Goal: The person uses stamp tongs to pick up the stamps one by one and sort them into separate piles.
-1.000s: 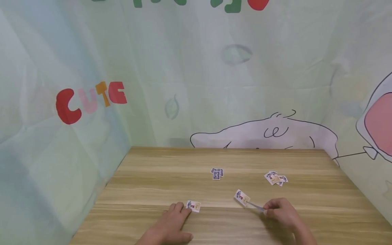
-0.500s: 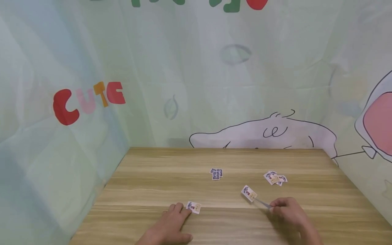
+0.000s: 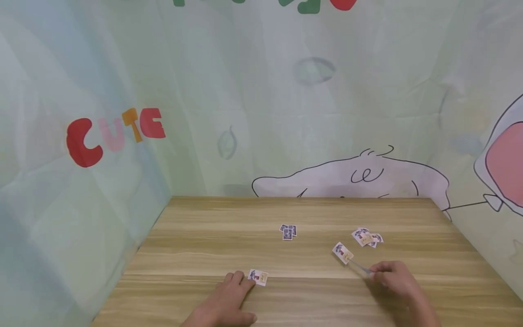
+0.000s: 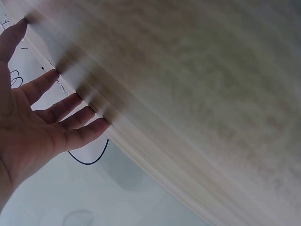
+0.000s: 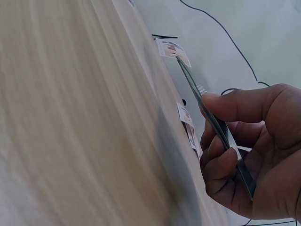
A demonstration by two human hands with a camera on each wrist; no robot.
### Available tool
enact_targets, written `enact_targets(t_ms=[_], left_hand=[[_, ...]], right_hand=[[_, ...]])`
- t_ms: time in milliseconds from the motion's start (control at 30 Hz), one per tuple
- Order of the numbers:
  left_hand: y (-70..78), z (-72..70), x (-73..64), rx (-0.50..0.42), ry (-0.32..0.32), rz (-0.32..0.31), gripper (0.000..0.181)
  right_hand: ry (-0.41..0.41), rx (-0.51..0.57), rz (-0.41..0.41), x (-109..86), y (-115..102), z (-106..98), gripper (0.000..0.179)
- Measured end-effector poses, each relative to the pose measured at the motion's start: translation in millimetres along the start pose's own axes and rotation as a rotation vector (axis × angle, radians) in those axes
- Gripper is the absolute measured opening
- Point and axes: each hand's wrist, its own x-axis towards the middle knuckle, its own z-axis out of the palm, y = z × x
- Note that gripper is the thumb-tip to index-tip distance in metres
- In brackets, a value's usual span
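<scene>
My right hand [image 3: 394,277] pinches a pair of metal tweezers [image 5: 211,117] between thumb and fingers. The tweezer tips hold one corner of a small printed stamp [image 3: 342,253], lifted over the table, also visible in the right wrist view as a stamp [image 5: 172,51]. My left hand [image 3: 229,295] rests on the tabletop with fingers spread, the index fingertip at the lower left edge of another stamp [image 3: 258,277]. In the left wrist view, the fingertips of the left hand [image 4: 51,113] touch the wood.
On the wooden table [image 3: 212,254], a pile of overlapping light stamps [image 3: 363,237] lies at the right. A small cluster of dark blue stamps [image 3: 288,233] lies nearer the middle. A printed cloth backdrop [image 3: 245,91] borders the table's back and sides.
My right hand has moved to the right and slightly away from me, carrying the stamp in the tweezers toward the light pile. The left hand has stayed in place.
</scene>
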Motion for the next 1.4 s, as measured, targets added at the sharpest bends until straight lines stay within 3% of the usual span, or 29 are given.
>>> enact_targets(t_ms=[600, 1200, 1400], left_hand=[[-2.0, 1.9, -0.3, 0.025, 0.031, 0.012, 0.069], [0.0, -1.2, -0.7, 0.001, -0.015, 0.0, 0.07], [0.7, -1.5, 0.1, -0.009, -0.023, -0.005, 0.07]], right_hand=[[0.03, 0.015, 0.075, 5.2, 17.5, -27.2, 0.024], [0.042, 0.044, 0.193, 3.7, 37.6, -57.6, 0.025], [0.044, 0.011, 0.165, 8.0, 45.1, -68.5, 0.028]])
